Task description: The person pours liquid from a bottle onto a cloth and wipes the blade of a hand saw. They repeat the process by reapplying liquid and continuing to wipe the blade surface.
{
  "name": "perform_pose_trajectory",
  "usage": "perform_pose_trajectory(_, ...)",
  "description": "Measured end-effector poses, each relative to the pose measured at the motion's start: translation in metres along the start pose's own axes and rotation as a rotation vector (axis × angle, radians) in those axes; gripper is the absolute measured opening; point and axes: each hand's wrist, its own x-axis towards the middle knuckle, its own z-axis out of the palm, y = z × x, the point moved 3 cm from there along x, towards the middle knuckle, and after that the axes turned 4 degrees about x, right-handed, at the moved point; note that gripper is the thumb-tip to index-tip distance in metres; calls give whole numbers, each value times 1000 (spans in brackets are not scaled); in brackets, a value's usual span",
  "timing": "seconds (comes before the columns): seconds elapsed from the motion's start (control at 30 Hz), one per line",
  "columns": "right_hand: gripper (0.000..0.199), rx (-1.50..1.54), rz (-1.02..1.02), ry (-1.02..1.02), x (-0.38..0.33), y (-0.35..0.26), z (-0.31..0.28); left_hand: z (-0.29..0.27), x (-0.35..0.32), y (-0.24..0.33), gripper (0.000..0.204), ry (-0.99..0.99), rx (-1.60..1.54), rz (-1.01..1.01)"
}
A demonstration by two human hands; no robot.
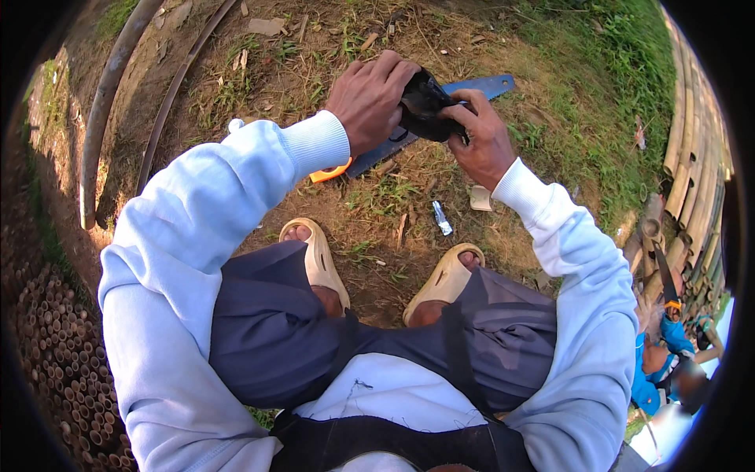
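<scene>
Both of my hands hold a glossy black, soft-looking thing [423,101], perhaps a plastic bag or pouch; its exact kind is unclear. My left hand [368,98] has its fingers bent over the far left side of it. On the right side, my right hand [481,140] pinches its edge between thumb and fingers. Below them on the ground lies a hand saw [489,85] with a blue blade and an orange handle, partly covered by my hands and the black thing.
A silver wrapper [442,218] and a pale flat scrap [480,198] lie before my sandals. Long poles [110,118] stretch along the left, above stacked cut bamboo [67,354]. Bamboo poles [696,149] line the right edge. Another person [651,366] in blue is at lower right, near a saw [667,275].
</scene>
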Motion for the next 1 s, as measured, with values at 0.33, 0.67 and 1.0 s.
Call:
perform_pose_trajectory(0.33,25,-427,-181,-38,-39,5,-25,27,-7,31,78,-128,-386,94)
perform_pose_trajectory(0.67,29,138,-35,-82,-8,5,12,15,-12,46,85,-120,-547,50)
perform_pose_trajectory(1.0,38,63,194,-344,-5,25,40,-8,-23,72,93,-192,-823,-81)
